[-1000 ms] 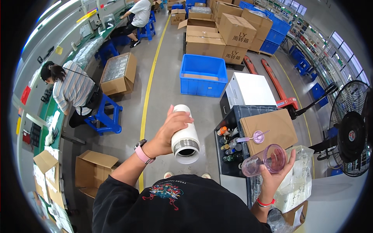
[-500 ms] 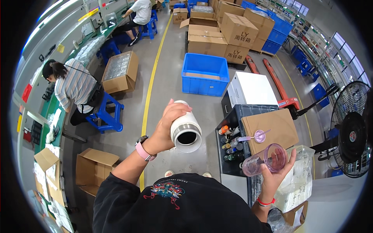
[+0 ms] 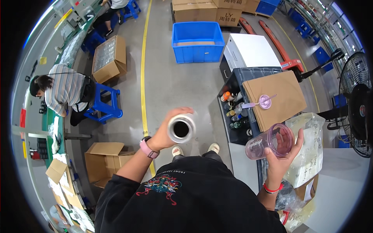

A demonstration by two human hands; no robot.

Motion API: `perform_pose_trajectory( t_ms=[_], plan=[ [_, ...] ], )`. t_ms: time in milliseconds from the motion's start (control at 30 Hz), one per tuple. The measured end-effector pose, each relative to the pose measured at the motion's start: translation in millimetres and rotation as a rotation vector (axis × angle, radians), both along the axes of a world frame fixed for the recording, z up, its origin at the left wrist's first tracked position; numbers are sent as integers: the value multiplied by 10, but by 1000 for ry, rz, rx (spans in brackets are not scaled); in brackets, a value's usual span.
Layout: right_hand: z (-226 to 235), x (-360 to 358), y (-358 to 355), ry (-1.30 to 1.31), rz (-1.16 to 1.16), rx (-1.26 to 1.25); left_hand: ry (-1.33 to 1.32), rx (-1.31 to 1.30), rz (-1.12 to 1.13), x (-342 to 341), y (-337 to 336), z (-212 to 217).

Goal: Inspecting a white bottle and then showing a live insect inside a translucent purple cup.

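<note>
My left hand (image 3: 168, 132) grips a white metal cup insert (image 3: 181, 128), tipped so its dark open mouth faces the camera. My right hand (image 3: 283, 158) holds a clear purple tumbler shell (image 3: 270, 141) on its side, mouth to the right. The two pieces are apart, about a forearm's width between them. A purple lid with a straw (image 3: 265, 101) lies on a brown cardboard sheet (image 3: 278, 98) just beyond my right hand.
A dark crate of bottles (image 3: 234, 109) stands under the cardboard sheet. Plastic-bagged goods (image 3: 311, 147) lie at my right. A blue bin (image 3: 197, 41), cardboard boxes (image 3: 109, 58) and a fan (image 3: 355, 101) surround me. A seated person (image 3: 64, 93) works at the left bench.
My left hand has lowered and tipped the white insert until its mouth faces up at the camera. My right hand has kept the purple shell in about the same place.
</note>
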State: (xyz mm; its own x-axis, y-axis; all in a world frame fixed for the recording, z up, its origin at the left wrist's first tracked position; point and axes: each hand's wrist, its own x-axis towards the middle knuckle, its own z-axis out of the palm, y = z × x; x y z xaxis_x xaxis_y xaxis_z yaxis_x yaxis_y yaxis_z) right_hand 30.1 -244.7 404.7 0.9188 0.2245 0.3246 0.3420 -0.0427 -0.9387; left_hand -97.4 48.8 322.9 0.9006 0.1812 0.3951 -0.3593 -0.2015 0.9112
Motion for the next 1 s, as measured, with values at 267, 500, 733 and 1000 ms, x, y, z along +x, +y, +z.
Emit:
perform_pose_trajectory(
  t_ms=[267, 500, 733, 1000],
  plan=[
    [-14, 32, -123, -15, -29, 2, 51, 94, -109, 133, -143, -9],
    [-6, 13, -161, -26, -35, 1, -84, 187, -136, 201, -186, 82],
    [-16, 15, -148, -27, -22, -14, -106, 305, -163, 216, -183, 191],
    [-58, -44, -120, 2, 24, 13, 148, -901, -716, 186, -190, 168]
  ],
)
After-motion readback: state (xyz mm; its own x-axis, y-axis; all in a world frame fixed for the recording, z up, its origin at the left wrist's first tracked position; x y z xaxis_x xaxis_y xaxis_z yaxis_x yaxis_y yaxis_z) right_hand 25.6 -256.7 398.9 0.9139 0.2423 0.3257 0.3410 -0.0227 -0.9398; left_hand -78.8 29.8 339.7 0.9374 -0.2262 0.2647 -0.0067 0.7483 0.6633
